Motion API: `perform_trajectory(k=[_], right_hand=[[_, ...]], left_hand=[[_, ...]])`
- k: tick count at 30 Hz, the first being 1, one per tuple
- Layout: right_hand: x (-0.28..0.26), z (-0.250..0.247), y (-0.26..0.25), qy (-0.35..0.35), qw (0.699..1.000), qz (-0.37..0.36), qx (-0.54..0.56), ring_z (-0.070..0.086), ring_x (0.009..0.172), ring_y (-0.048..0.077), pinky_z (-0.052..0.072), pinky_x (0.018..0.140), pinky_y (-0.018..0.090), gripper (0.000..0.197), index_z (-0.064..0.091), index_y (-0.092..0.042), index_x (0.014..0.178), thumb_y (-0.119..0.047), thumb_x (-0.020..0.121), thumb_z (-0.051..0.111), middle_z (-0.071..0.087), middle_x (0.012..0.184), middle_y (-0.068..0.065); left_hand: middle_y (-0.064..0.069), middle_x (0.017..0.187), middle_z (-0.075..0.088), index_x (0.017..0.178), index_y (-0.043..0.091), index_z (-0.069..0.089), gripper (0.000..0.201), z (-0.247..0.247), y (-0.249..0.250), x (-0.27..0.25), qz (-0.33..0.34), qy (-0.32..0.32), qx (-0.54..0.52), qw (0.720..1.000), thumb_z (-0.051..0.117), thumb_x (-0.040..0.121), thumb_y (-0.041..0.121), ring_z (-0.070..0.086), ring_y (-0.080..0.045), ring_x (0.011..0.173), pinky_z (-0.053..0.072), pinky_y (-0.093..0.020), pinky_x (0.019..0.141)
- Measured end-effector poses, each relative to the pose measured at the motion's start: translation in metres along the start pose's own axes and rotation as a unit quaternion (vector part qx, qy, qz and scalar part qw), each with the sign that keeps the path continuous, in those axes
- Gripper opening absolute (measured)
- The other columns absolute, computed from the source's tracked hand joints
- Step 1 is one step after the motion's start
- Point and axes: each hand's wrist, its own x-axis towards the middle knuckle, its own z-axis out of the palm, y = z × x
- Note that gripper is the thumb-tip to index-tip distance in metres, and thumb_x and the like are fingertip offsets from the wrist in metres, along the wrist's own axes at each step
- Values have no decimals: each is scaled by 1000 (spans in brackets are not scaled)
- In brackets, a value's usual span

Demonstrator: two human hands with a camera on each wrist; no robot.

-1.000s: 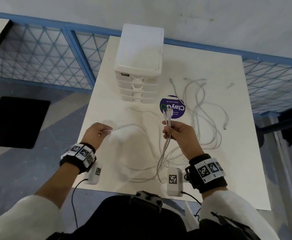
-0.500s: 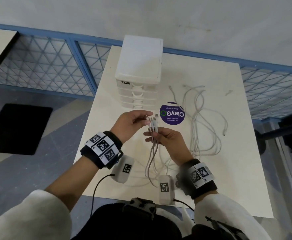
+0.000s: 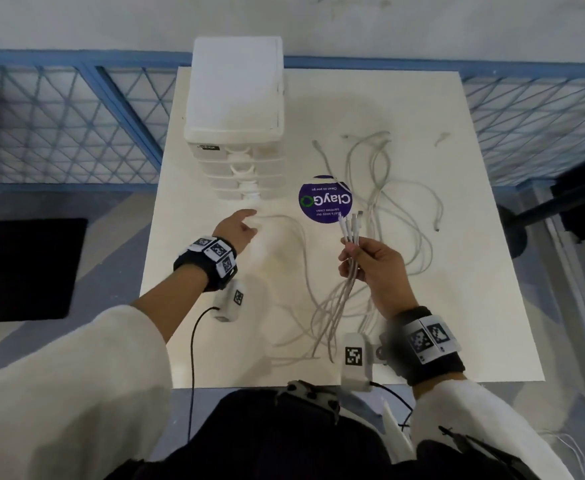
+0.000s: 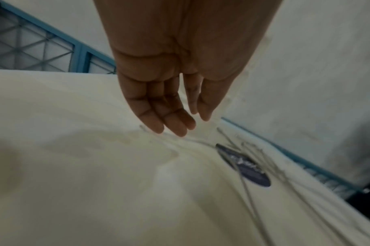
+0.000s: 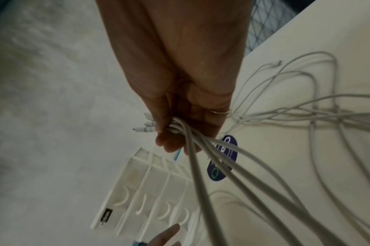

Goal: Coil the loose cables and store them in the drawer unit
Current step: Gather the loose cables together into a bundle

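Note:
My right hand point(image 3: 370, 261) point(image 5: 180, 129) grips a bundle of several white cables point(image 3: 348, 233) point(image 5: 201, 158) near their plug ends, lifted above the white table point(image 3: 422, 323). Their loose lengths trail down to the table and tangle near its front edge. More white cables point(image 3: 381, 188) lie spread at the right of the table. My left hand point(image 3: 239, 226) point(image 4: 175, 119) is empty, fingers straight, reaching over the table just in front of the lowest drawer of the white drawer unit point(image 3: 237, 133) point(image 5: 146, 199). All drawers look closed.
A round purple sticker point(image 3: 325, 202) is on the table between the drawer unit and the cables. Blue mesh railings point(image 3: 59, 126) run behind the table. The table's left and front edges drop to the floor.
My left hand has let go of the plug ends and moved left and forward to the drawer unit's base. My right hand keeps the bundle and has shifted right.

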Motion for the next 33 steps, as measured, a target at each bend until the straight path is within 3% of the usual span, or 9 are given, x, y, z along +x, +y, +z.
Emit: perform_trajectory(k=[3, 6, 8, 13, 16, 20, 26, 30, 33], right_hand=[[-1, -11, 2, 11, 1000, 7, 0, 57, 51, 14, 56, 59, 27, 13, 68, -8, 86, -7, 90, 55, 61, 68, 8], [-4, -16, 3, 19, 1000, 15, 1, 62, 53, 16, 59, 63, 30, 13, 68, -7, 82, -7, 89, 57, 64, 68, 9], [-5, -19, 3, 19, 1000, 23, 11, 66, 57, 20, 60, 66, 32, 12, 67, -4, 82, -6, 88, 57, 65, 67, 10], [-3, -23, -2, 9, 999, 33, -8, 71, 68, 25, 60, 70, 33, 11, 66, -4, 82, -10, 88, 59, 70, 68, 6], [2, -16, -9, -5, 999, 23, -27, 71, 70, 25, 58, 68, 31, 11, 65, -7, 82, -14, 88, 59, 71, 69, 4], [7, 2, -23, -22, 999, -11, -32, 70, 69, 25, 58, 71, 34, 13, 64, -2, 84, -13, 89, 58, 69, 73, 8], [11, 44, -46, -77, 995, -56, -29, 71, 72, 24, 58, 76, 37, 9, 68, -8, 80, -8, 86, 61, 73, 70, 4], [5, 77, -56, -142, 985, -80, -57, 72, 76, 22, 59, 76, 41, 7, 72, -10, 83, -7, 82, 65, 75, 72, 4], [1, 94, -60, -160, 979, -102, -74, 71, 77, 16, 60, 75, 39, 10, 72, -12, 86, -8, 85, 62, 74, 73, 0]], left_hand=[[-8, 81, 57, 136, 30, 35, 52, 14, 1, 24, -26, -29, 3, 999, 50, 88, 16, 56, -26, 76, 48, -36, 83], [-15, 99, 61, 135, 22, 38, 47, 30, -3, 47, -76, -33, -40, 996, 47, 90, 16, 58, -29, 79, 50, -41, 84], [-19, 111, 65, 119, 10, 54, 34, 36, -6, 56, -97, -27, 7, 995, 48, 90, 25, 62, -35, 91, 51, -40, 87], [-18, 91, 70, 79, 4, 69, 51, 32, -3, 32, -126, 42, 26, 991, 48, 85, 50, 63, -34, 89, 48, -37, 87], [-12, 79, 68, 74, 14, 66, 16, 17, 0, 0, -55, 156, -228, 960, 57, 85, 20, 63, -22, 75, 51, -41, 92], [-5, 83, 65, 77, 23, 49, 35, -24, 21, -55, 52, 245, -360, 899, 44, 84, -10, 61, -13, 67, 53, -24, 75], [5, 93, 70, 114, 28, 42, 32, -48, 54, -119, 113, 133, -339, 924, 51, 90, 10, 68, -11, 66, 58, -26, 63], [3, 89, 69, 93, 22, 65, 16, -41, 75, -132, 91, 91, -355, 926, 51, 90, 14, 66, -2, 67, 59, -26, 61], [8, 86, 69, 98, 21, 69, 18, -40, 81, -139, 95, 93, -370, 920, 55, 88, 16, 66, 1, 78, 60, -28, 61]])
